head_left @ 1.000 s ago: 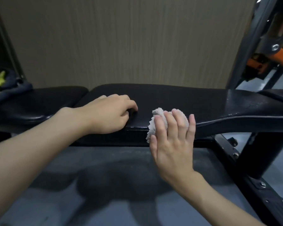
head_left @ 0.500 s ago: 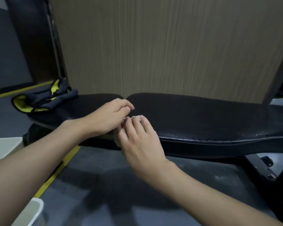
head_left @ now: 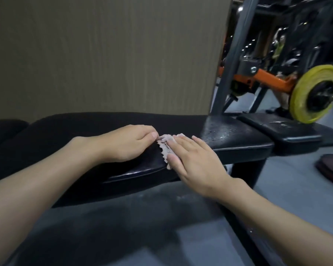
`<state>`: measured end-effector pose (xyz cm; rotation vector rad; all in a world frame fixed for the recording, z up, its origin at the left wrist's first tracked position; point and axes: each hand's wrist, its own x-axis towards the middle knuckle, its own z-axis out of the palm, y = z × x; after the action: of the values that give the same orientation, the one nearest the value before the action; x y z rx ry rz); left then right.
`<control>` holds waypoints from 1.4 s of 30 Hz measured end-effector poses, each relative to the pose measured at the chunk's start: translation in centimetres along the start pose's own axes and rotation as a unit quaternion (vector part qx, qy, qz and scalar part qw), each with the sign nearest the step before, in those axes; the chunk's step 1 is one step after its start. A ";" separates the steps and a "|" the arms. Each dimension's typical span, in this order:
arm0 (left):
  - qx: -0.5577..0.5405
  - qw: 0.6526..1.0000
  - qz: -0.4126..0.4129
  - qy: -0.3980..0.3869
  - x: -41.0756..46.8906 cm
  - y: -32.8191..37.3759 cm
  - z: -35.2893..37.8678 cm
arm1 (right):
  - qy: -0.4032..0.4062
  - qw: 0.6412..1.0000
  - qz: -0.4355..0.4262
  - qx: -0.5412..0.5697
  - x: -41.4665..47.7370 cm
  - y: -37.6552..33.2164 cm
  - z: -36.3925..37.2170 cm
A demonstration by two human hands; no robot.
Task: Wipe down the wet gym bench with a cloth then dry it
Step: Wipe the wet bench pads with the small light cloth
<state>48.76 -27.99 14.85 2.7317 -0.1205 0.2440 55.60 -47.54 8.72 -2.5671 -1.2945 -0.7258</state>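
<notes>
At the far left the black padded gym bench [head_left: 85,127] runs across the view in front of a wood-grain panel [head_left: 104,54], and its near-left stretch looks dull and mostly free of visible water. The left hand [head_left: 127,144] lies on the pad with its fingers curled under, one fingertip meeting the left edge of the cloth [head_left: 164,144]. Whether it pinches that edge or merely rests against it is hard to tell from this angle. The cloth, a small pale crumpled rag, sits on top of the bench near its front edge, between the two hands. The right hand [head_left: 196,162] is laid flat over it, fingers straight and spread, pressing it onto the pad, so the hands are close together with the rag between them. Just to the right, the end section of the bench carries a scatter of droplets [head_left: 225,133], and a second pad [head_left: 277,129] beyond it also shows wet marks. A yellow weight plate [head_left: 304,93] hangs further right, well clear of the work. This reads as the wiping step, partly done, with drying not yet begun. The next move likely calls for sliding the pressed cloth rightward over the beaded end, with even pressure and the rag kept bunched under the palm so it does not slip off the front edge.
</notes>
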 end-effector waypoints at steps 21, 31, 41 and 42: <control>-0.039 0.994 -0.077 -0.068 24.9 17.0 9.9 | 0.152 0.821 0.367 0.411 -1.6 27.7 -5.6; 0.062 0.985 -0.028 -0.155 31.4 18.4 14.7 | -0.071 0.970 0.216 0.091 -3.5 34.2 -4.6; 0.052 0.990 0.009 -0.134 34.6 16.8 15.3 | -0.251 0.948 0.195 -0.006 -0.1 35.3 -2.4; 0.052 0.989 0.016 -0.134 34.6 16.5 15.4 | -0.252 0.948 0.196 -0.004 0.2 35.3 -2.3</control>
<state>83.12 -50.92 13.53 2.8556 -0.2316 -0.1141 82.95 -69.63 12.96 -2.9936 -0.8202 0.0054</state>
